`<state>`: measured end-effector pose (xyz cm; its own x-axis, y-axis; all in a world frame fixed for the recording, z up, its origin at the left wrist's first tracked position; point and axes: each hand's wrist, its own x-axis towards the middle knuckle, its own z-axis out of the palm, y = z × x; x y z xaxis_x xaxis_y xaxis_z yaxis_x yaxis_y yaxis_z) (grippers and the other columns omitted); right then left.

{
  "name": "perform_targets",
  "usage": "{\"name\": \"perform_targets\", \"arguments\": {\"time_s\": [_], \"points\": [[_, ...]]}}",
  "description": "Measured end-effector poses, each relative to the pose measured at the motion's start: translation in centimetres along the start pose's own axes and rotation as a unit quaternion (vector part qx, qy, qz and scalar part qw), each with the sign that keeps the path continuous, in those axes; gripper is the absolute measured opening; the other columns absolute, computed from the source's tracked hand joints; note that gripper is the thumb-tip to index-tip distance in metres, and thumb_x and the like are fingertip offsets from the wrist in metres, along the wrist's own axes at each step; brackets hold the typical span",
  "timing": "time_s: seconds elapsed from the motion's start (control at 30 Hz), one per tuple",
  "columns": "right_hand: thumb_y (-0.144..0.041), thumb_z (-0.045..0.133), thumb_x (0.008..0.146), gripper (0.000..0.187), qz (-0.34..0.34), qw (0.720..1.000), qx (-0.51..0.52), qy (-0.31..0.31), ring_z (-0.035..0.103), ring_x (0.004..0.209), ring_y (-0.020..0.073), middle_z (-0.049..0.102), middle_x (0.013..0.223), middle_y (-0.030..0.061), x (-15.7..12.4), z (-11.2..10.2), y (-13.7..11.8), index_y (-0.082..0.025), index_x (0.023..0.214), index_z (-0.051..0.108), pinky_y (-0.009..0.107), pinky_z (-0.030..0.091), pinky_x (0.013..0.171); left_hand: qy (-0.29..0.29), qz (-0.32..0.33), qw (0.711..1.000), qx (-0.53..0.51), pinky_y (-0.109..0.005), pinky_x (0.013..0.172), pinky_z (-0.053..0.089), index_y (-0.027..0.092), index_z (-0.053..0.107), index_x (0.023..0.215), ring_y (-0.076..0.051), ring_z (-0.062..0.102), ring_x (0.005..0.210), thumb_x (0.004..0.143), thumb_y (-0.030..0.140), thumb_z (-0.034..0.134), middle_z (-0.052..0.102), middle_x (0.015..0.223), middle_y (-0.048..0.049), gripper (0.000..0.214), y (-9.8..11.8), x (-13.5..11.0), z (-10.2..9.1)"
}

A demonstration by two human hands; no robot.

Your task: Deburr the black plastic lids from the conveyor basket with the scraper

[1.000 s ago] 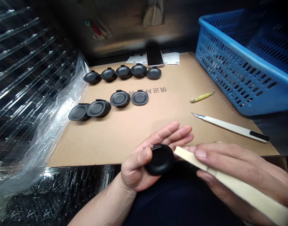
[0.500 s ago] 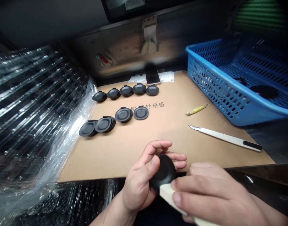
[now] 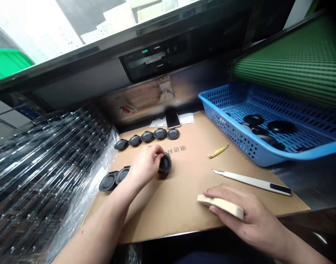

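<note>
Left hand (image 3: 145,165) has moved out over the desk (image 3: 184,216), its grip closed on a black disc (image 3: 165,164). Right hand (image 3: 247,214) grasps a pale block (image 3: 220,206), resting nearer the desk's front edge.

Blue plastic basket (image 3: 231,126) on cardboard sheet (image 3: 184,209); white utility knife (image 3: 253,183), yellow tool (image 3: 218,151) beside it; phone (image 3: 172,119) beyond.

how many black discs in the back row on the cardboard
5, in one line in front of the phone: leftmost disc, second disc, middle disc, fourth disc, rightmost disc. Each may be a stack.
</note>
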<state>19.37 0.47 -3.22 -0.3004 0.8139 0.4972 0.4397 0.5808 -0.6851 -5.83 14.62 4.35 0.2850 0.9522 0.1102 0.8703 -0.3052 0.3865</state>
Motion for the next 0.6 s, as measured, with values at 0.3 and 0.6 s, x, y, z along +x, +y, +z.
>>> {"name": "perform_targets", "arguments": {"time_s": [0.3, 0.6], "points": [[-0.028, 0.057, 0.1, 0.018, 0.007, 0.998, 0.066, 0.004, 0.068, 0.08, 0.013, 0.073, 0.092, 0.0018, 0.5, -0.2, -0.4, -0.021, 0.113, 0.067, 0.024, 0.052, 0.072, -0.051, 0.036, 0.991, 0.117, -0.048, 0.1, 0.053, 0.017, 0.07, 0.108, -0.024, 0.066, 0.112, 0.099, 0.032, 0.061, 0.071, 0.116, -0.0081, 0.02, -2.3, 4.2, 1.6], [-0.054, 0.06, 0.098, 0.035, -0.027, 0.996, 0.066, 0.044, 0.073, 0.08, 0.0132, 0.079, 0.09, 0.0013, 0.7, 1.7, 2.7, -0.023, 0.108, 0.074, 0.02, 0.053, 0.072, -0.074, 0.057, 0.988, 0.12, -0.047, 0.098, 0.057, 0.023, 0.08, 0.094, -0.034, 0.073, 0.108, 0.085, 0.042, 0.045, 0.079, 0.111, -0.0105, 0.04, -3.4, 5.8, 1.3]]}}
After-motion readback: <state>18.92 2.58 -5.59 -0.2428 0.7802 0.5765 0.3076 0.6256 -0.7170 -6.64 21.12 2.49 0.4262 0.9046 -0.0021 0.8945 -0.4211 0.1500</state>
